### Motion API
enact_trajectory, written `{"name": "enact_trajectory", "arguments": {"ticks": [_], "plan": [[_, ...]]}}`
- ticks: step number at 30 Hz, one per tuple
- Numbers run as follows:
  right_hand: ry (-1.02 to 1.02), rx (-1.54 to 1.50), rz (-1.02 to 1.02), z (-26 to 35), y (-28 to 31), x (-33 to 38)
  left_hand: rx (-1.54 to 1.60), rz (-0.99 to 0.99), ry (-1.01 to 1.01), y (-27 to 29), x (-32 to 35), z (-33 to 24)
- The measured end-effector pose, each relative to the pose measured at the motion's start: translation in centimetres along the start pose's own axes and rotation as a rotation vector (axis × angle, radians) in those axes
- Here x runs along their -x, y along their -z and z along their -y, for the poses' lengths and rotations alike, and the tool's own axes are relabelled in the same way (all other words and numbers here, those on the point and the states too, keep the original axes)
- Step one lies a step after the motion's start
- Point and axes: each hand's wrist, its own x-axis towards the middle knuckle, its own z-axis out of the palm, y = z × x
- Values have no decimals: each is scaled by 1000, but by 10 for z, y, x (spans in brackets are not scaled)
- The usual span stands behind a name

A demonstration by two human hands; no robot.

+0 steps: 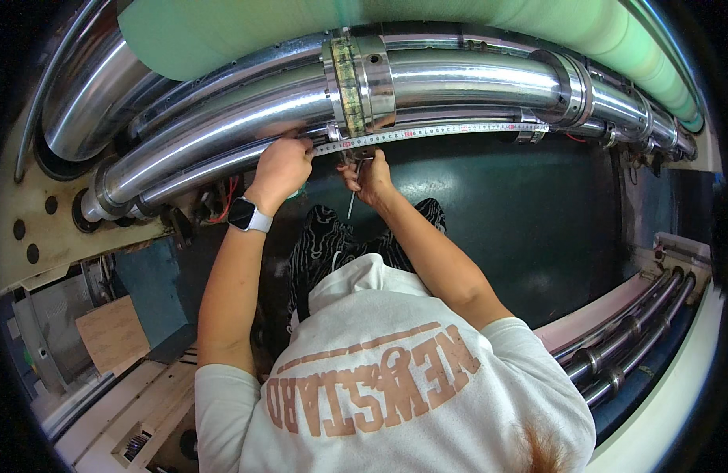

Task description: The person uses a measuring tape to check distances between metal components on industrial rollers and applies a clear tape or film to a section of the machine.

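While my left grip (282, 172) is pinching a long, white, flat measuring tape (427, 132), my right grip (375, 181) is clasping a thin silver metal rod (350, 206).

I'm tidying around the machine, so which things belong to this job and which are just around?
Seem in use:
white measuring tape, by the left fingers
thin metal rod, at the right fingers
steel collar, just above

Apparently just around:
brown board, lower left
collared steel bars, lower right
smartwatch, only worn

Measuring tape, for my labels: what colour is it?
The measuring tape is white with black and red markings, clearest in head view.
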Motion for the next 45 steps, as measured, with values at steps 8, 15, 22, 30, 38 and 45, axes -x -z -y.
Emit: {"name": "enact_trajectory", "arguments": {"ticks": [8,15,22,30,38,45], "plan": [[-21,4,-5,0,2,-3,3,51,20,2,0,-1],[-5,29,-7,0,-1,2,-6,13,-7,1,1,1],[-6,0,-11,-1,5,-6,-3,18,-2,1,1,-1],[29,-8,21,0,0,-4,-6,0,-17,-5,-2,6],[25,-62,34,0,-1,-2,-26,17,7,-3,-2,3],[16,-56,23,-2,3,-3,-17,15,13,-2,-1,2]]}}
